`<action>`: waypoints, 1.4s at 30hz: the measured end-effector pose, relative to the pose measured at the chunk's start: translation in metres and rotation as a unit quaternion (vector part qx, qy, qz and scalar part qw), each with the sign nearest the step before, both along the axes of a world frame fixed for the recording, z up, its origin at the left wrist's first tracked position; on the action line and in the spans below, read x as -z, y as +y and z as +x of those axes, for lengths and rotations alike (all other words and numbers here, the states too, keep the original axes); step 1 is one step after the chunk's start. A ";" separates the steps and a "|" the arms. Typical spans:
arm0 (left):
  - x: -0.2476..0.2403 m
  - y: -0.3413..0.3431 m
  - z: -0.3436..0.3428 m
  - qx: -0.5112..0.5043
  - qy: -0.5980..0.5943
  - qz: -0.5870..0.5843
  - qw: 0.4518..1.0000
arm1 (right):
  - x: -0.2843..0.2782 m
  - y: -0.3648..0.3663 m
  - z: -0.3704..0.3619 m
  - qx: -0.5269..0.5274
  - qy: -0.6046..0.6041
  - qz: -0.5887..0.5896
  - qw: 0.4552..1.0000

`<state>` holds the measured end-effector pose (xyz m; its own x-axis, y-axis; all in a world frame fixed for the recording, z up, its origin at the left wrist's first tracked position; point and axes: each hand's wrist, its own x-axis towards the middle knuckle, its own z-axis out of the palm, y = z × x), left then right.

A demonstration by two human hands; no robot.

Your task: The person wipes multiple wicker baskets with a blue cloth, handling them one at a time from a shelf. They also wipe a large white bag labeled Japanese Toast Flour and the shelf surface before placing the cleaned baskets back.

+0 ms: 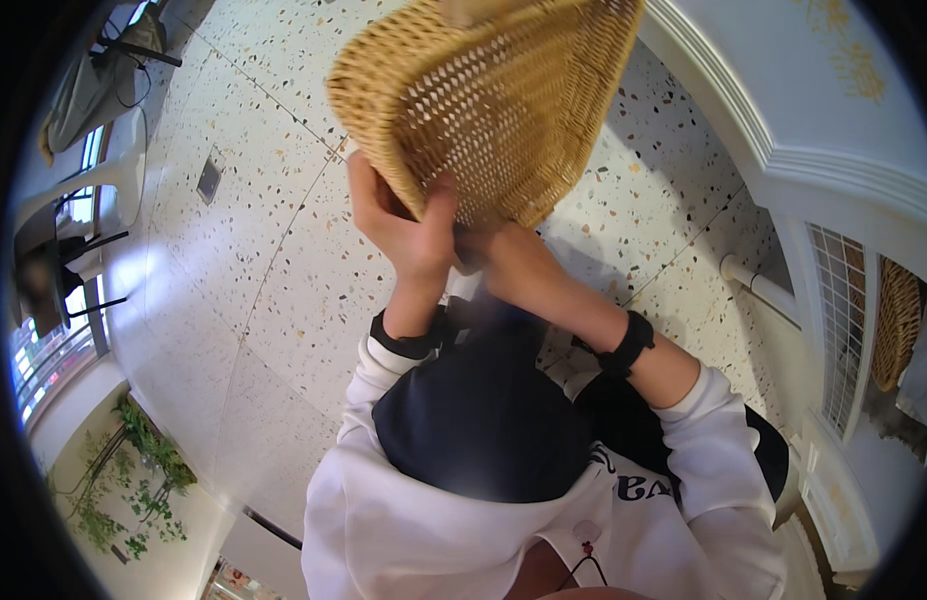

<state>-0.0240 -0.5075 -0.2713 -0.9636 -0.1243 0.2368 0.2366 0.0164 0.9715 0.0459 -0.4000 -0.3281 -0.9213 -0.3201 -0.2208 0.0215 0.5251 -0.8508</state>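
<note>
A tan woven wicker basket [484,120] is tilted up in front of me, and its upper part runs out of the picture. My left hand [409,225] is closed on the near left edge of the basket, the thumb over the rim and the fingers round the outer side. Right beside it, my right hand [509,255] is at the basket's lower corner. Motion smears that hand, and most of its fingers are hidden, so its grip is unclear. Dark bands are round both wrists.
Speckled terrazzo floor [284,250] lies below. A white moulded cabinet [824,180] stands to the right, with a white wire grid [839,320] and another wicker basket [896,320] behind it. Chairs [104,170] are at the far left, and a green plant [134,470] is at the lower left.
</note>
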 end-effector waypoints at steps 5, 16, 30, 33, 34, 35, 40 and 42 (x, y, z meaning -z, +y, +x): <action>0.003 0.012 0.006 0.050 -0.026 -0.060 0.997 | -0.015 0.012 -0.004 0.060 -0.105 -0.174 0.977; 0.008 0.006 0.011 0.109 0.017 -0.136 0.985 | -0.085 0.044 -0.033 0.125 -0.233 -0.296 0.918; 0.025 -0.003 0.015 0.115 0.011 -0.059 0.992 | -0.118 0.074 -0.047 0.225 -0.146 -0.471 0.840; 0.018 -0.008 0.013 0.095 -0.047 0.006 0.994 | -0.140 0.066 -0.030 0.250 -0.057 -0.480 0.839; 0.020 -0.012 0.013 0.095 -0.066 0.011 0.993 | -0.140 0.075 -0.031 0.222 -0.091 -0.547 0.802; 0.022 -0.015 0.013 0.080 -0.084 0.033 0.993 | -0.143 0.082 -0.030 0.213 -0.124 -0.575 0.780; 0.017 -0.027 0.009 0.048 -0.102 0.049 0.992 | -0.132 0.093 -0.038 0.206 -0.217 -0.546 0.783; 0.007 -0.027 0.005 0.037 -0.089 0.048 0.994 | -0.130 0.095 -0.032 0.228 -0.220 -0.557 0.767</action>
